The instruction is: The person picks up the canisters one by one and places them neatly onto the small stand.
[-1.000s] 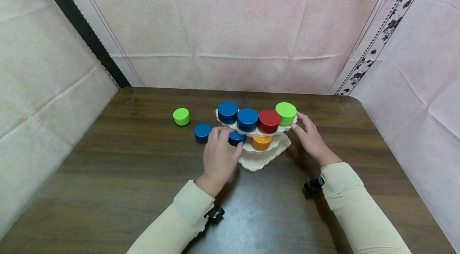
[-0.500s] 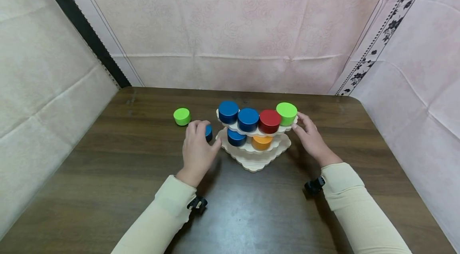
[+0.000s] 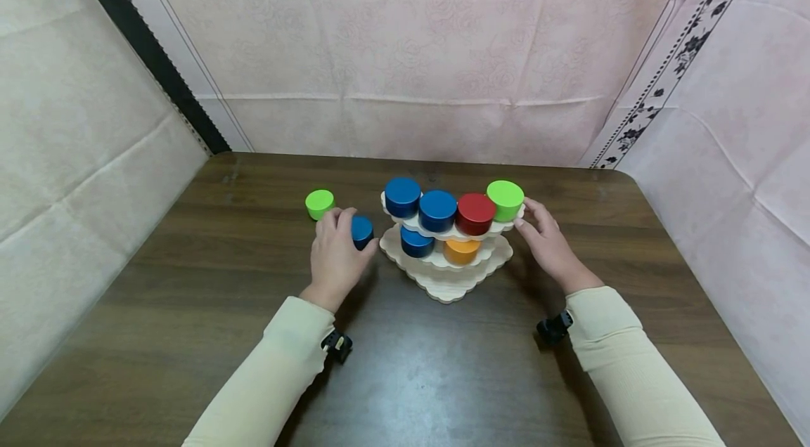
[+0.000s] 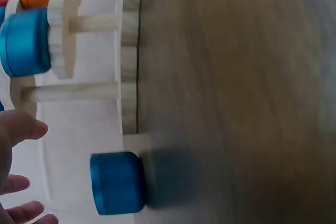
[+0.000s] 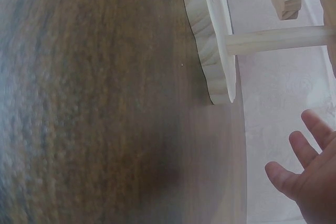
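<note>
My left hand [image 3: 337,254] is beside a round blue tin [image 3: 362,231] on the table, fingers spread around its left and near sides. In the left wrist view a gap shows between the visible fingers [image 4: 21,128] and that blue tin [image 4: 118,183]. A tiered wooden stand [image 3: 446,285] stands to the right. Its top tier bears two blue tins [image 3: 436,211], a red tin [image 3: 475,214] and a green tin [image 3: 505,200]. Lower sit a blue tin [image 3: 416,242] and an orange tin [image 3: 461,251]. My right hand [image 3: 549,244] holds the top tier's right corner between thumb and finger.
A second green tin [image 3: 319,204] stands on the brown wooden table [image 3: 209,292], just beyond my left fingers. Pale patterned cloth [image 3: 405,46] hangs behind the table and on both sides.
My left hand has moved left, away from the stand's middle tier, to the blue tin on the table. The right hand stays at the stand's corner.
</note>
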A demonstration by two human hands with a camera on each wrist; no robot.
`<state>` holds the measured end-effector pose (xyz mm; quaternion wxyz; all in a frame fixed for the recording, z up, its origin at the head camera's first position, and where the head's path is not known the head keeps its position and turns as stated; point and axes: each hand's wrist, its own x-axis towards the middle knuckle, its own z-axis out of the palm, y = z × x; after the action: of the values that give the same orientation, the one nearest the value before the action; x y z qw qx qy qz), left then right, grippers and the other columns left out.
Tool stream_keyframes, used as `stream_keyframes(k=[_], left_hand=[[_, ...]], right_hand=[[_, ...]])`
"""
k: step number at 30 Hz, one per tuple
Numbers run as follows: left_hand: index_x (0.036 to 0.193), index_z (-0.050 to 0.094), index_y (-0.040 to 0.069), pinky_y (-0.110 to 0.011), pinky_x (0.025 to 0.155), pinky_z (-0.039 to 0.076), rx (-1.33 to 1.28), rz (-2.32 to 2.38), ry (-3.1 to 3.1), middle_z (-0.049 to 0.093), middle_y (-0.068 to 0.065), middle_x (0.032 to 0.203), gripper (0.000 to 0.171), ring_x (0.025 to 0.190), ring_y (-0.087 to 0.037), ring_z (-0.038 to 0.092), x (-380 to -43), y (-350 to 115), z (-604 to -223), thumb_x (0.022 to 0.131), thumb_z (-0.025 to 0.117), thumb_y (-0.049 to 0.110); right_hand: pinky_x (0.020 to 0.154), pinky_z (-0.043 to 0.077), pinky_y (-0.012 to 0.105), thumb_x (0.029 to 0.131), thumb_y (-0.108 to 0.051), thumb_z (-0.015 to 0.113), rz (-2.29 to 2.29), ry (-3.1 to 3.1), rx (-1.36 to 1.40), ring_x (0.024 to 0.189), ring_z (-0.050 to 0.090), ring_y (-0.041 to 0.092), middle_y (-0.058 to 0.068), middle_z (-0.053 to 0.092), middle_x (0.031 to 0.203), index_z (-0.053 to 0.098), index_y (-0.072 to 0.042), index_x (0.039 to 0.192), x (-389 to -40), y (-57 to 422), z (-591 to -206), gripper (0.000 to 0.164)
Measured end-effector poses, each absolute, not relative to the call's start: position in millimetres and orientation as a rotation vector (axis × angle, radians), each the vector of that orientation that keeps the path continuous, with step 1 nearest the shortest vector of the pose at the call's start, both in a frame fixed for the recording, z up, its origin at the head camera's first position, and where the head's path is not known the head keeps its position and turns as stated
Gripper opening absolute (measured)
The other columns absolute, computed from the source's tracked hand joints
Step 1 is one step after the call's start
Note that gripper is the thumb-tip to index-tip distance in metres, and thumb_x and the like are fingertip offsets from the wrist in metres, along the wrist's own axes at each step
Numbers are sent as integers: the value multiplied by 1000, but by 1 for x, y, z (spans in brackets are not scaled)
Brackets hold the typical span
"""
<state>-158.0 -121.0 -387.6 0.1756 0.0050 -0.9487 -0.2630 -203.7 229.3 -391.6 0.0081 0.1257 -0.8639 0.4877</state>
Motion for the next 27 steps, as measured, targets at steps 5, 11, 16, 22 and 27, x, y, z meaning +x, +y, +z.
stream_keyframes(k=[5, 11, 16, 22, 27], left_hand=[[137, 45, 5, -52, 88, 49, 40, -734, -2746, 40, -21, 134, 69, 119, -37, 40, -165, -127, -392, 82, 76, 33], [142, 39, 7, -54, 90, 48, 138, -811, -2845, 37, -22, 136, 76, 121, -37, 37, -175, -134, -395, 82, 75, 38], [146, 33, 9, -57, 93, 45, 208, -959, -2898, 33, -22, 138, 82, 124, -38, 33, -180, -139, -397, 82, 74, 40], [147, 31, 7, -59, 97, 41, 241, -1071, -2917, 30, -25, 140, 84, 127, -40, 30, -184, -144, -399, 82, 75, 38], [147, 31, 6, -59, 99, 39, 263, -1107, -2940, 31, -26, 140, 84, 128, -41, 31, -188, -146, -404, 82, 76, 35]], right_hand=[[108, 19, 63, 102, -21, 42, 1530, -2686, 402, 135, 27, 40, 26, 34, 143, 26, -2, 150, -204, 229, -390, 54], [108, 18, 64, 102, -16, 41, 1547, -2710, 386, 136, 25, 43, 28, 31, 145, 24, 2, 149, -206, 230, -391, 53], [109, 19, 63, 102, -21, 41, 1538, -2705, 391, 136, 26, 41, 26, 32, 145, 25, -2, 150, -205, 230, -391, 54], [108, 19, 64, 103, -25, 42, 1523, -2683, 413, 135, 27, 40, 24, 34, 143, 27, -4, 150, -204, 229, -391, 54], [108, 21, 63, 103, -24, 42, 1528, -2668, 428, 134, 30, 40, 25, 36, 141, 28, -3, 149, -205, 229, -393, 53]])
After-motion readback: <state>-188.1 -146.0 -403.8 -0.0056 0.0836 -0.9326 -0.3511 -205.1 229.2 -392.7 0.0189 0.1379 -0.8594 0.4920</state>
